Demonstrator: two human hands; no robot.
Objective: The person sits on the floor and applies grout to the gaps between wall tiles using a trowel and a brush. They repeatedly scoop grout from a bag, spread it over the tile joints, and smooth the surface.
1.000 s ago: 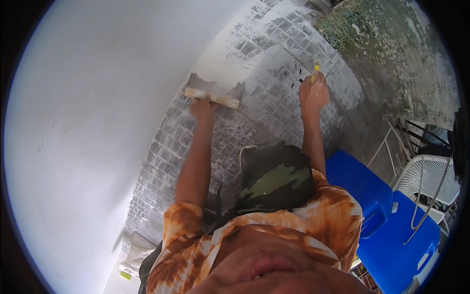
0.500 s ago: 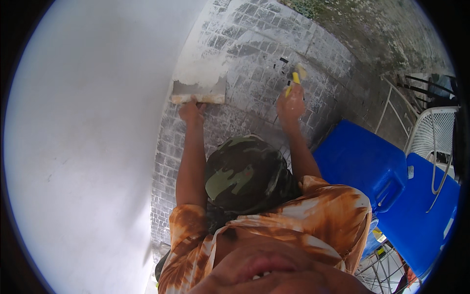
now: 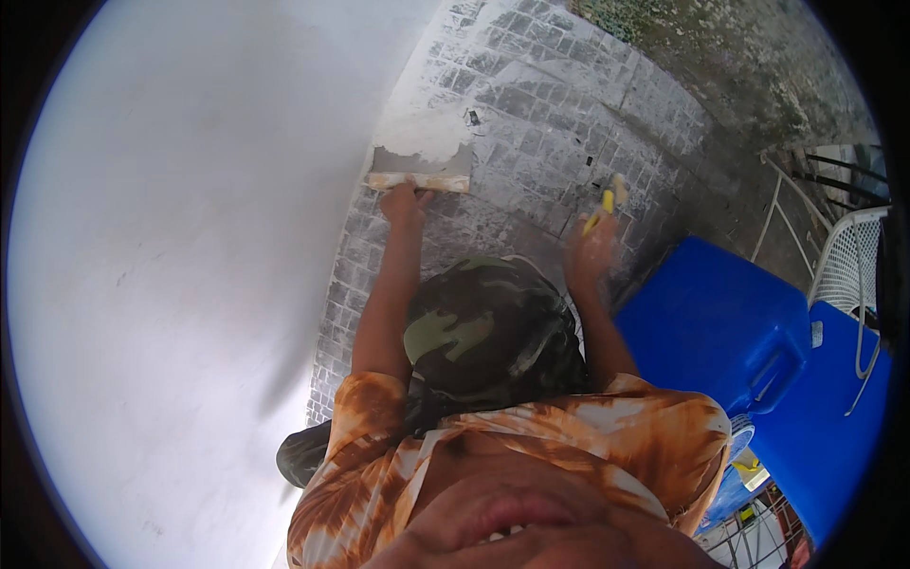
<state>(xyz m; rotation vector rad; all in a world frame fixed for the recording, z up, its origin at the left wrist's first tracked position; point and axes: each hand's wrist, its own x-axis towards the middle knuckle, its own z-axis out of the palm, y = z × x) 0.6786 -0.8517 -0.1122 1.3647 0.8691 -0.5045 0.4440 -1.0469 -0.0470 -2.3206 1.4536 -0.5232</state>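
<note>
My left hand is closed on the pale strip along the near edge of a wide putty blade. The blade is grey near that strip; beyond a ragged line it looks coated in white paste. To the right, my right hand is closed round a yellow-handled putty knife, apart from the wide blade. The knife's pale, smeared-looking end points away from me and is somewhat blurred. My bent leg in camouflage trousers lies between my forearms.
A smooth white wall fills the left side. Paving with white smears and small dark bits runs below. A blue plastic container, another blue surface and a white mesh chair stand at right. A mottled rough surface is at far right.
The whole view has shifted, so most things sit farther right. My right hand has come down nearer my body with the putty knife. My left hand keeps its hold on the wide blade.
</note>
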